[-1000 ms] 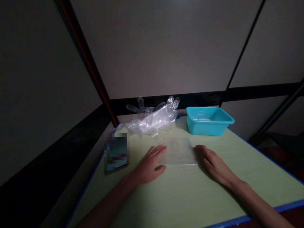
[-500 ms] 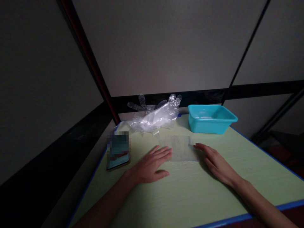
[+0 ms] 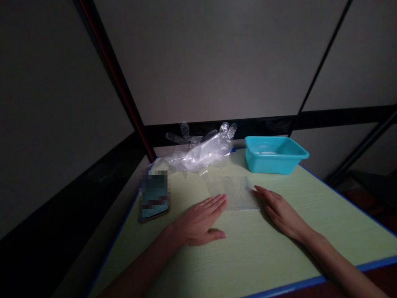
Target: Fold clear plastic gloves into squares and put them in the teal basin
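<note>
A flat rectangle of clear, thin plastic lies on the pale green table between my hands; whether it is a folded glove or a bag I cannot tell. My left hand rests palm down over its left edge, fingers straight and thumb apart. At the right edge, my right hand touches the plastic with its fingertips, the fingers stretched out and slightly bent. Behind the rectangle sits a crumpled heap of clear disposable plastic gloves, several glove fingers sticking up.
A turquoise plastic basin stands at the back right of the table. Near the left edge lies a phone, its screen blurred. Blue trim runs round the table, and wall panels rise behind it.
My left hand has shifted slightly nearer and to the right, its fingers closer together. My right hand and the plastic have hardly moved.
</note>
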`<state>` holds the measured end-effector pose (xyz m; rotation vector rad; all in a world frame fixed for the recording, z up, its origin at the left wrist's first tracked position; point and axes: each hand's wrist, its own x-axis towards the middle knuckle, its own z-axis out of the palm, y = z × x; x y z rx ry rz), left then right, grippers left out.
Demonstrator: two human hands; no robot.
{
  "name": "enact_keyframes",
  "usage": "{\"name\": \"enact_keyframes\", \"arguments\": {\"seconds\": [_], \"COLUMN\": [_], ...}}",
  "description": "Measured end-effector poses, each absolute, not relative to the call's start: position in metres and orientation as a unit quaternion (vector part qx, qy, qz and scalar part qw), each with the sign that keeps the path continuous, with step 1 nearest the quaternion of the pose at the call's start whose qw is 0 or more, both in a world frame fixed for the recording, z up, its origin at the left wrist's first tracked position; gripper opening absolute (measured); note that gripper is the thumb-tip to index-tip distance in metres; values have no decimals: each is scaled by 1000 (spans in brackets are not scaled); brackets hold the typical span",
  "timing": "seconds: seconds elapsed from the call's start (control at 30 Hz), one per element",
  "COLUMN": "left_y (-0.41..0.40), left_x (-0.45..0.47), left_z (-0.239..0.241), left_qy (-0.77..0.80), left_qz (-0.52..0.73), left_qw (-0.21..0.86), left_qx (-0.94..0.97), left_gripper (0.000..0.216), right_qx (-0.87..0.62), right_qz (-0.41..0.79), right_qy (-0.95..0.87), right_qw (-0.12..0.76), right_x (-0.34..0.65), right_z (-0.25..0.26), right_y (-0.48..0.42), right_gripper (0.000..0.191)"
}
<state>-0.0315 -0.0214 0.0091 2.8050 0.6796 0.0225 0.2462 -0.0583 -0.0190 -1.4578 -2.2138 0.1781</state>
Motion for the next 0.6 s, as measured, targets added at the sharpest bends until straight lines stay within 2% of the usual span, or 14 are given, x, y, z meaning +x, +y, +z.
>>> {"name": "enact_keyframes", "arguments": {"seconds": [0.6], "left_y": [-33], "left_x": [-27], "left_z": [25], "left_qy": [265], "left_qz": [-54], "left_qw": [118], "left_qx": [955], "left_gripper": [82], "right_qx": [-530], "right_qz": [47], "right_qy": [-812], "right_qw": [239], "right_x": [244], "right_z": [-16], "right_y": [-58], "right_gripper": [56]}}
